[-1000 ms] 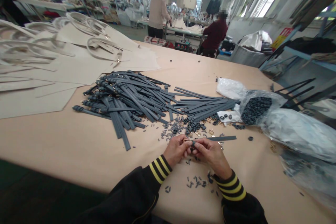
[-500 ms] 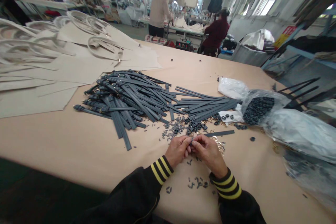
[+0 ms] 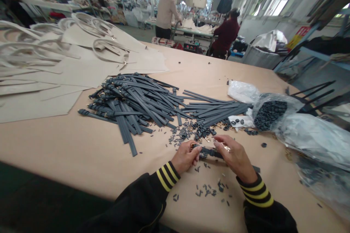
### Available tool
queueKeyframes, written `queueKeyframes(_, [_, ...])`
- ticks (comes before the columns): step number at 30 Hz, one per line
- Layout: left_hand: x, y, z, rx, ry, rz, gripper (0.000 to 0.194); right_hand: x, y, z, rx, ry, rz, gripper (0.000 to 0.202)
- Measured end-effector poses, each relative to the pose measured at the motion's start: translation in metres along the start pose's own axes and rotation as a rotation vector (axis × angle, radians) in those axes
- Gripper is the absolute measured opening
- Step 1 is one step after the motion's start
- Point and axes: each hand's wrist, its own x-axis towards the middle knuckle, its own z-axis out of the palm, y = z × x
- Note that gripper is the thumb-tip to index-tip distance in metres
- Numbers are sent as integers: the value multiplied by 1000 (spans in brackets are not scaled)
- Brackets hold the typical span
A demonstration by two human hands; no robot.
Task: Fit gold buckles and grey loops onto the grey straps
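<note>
My left hand point(image 3: 187, 157) is closed around the buckle end of a dark grey strap point(image 3: 212, 151), with a bit of gold metal at the fingertips. The strap runs right beneath my right hand point(image 3: 236, 156), its tail point(image 3: 256, 169) showing past the wrist. The right fingers are curled with thumb and forefinger over the strap; their exact contact is partly hidden. Just beyond the hands lie small dark loops point(image 3: 203, 131) and a scatter of tiny grey pieces point(image 3: 183, 133). More small grey pieces point(image 3: 209, 191) lie nearer me.
A heap of buckled straps point(image 3: 131, 98) lies left of centre, beside a fan of plain straps point(image 3: 218, 111). Beige panels with handles point(image 3: 82, 62) cover the table's left. Plastic bags, one with dark loops point(image 3: 270, 114), stand at right. Two people work at a table beyond.
My right hand has moved right, away from the left hand, and the strap now stretches between them. The strap's tail has shifted toward the right and nearer me. My left hand has hardly moved.
</note>
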Motion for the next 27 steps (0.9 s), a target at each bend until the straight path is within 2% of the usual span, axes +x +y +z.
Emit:
queueKeyframes(4, [1,-2,0,-48,-9,-17,26,-2,7,-11,-129,-353,2,19])
queueKeyframes(6, [1,-2,1,-41,-21,-18,27,-5,7,-11,-124,-434,-11,23])
queueKeyframes(9, [0,-2,2,23,-41,-5,28,-6,1,-5,-33,-475,-27,23])
queueKeyframes(15, [-2,1,2,170,-7,31,27,-3,-10,11,216,-537,72,22])
queueKeyframes(18, [-1,1,1,225,23,68,27,-2,-11,11,226,-571,73,23])
queueKeyframes(22, [-1,-1,0,327,64,119,26,-2,-11,11,133,-505,-14,29])
queueKeyframes(27, [-3,1,1,412,51,153,24,-3,-5,18,269,-497,44,28])
